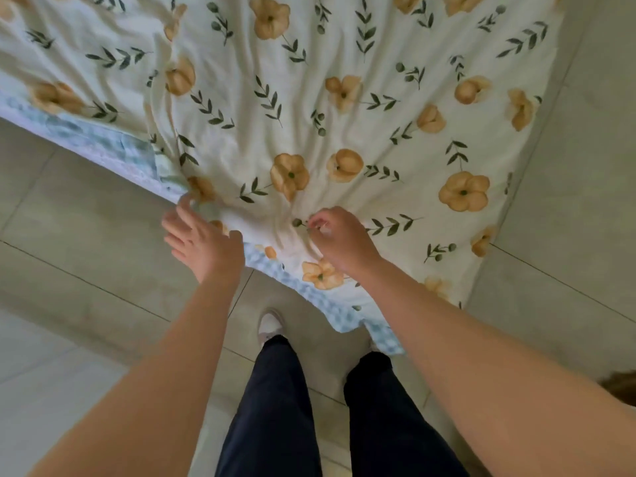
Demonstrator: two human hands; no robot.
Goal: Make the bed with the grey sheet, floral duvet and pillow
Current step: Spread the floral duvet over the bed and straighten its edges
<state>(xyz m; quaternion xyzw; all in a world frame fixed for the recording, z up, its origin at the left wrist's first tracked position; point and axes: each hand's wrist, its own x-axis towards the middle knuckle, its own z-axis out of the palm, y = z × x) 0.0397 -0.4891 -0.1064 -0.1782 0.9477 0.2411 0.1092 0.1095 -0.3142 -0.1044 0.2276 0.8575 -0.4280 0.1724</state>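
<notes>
The floral duvet point(309, 108), cream with orange flowers and green sprigs, covers the bed and fills the upper view. Folds in it run toward its near edge. My right hand point(339, 241) pinches the cloth near that edge, fingers curled. To the left, my left hand point(199, 241) has straight, spread fingers at the duvet's near corner, fingertips at the cloth; it is blurred. A blue-and-white checked underside point(309, 287) shows along the near hem. No grey sheet or pillow is in sight.
Pale floor tiles point(86, 270) lie to the left, right and below the bed. My legs in dark trousers point(275, 390) and a light shoe point(270, 323) stand close to the hanging hem.
</notes>
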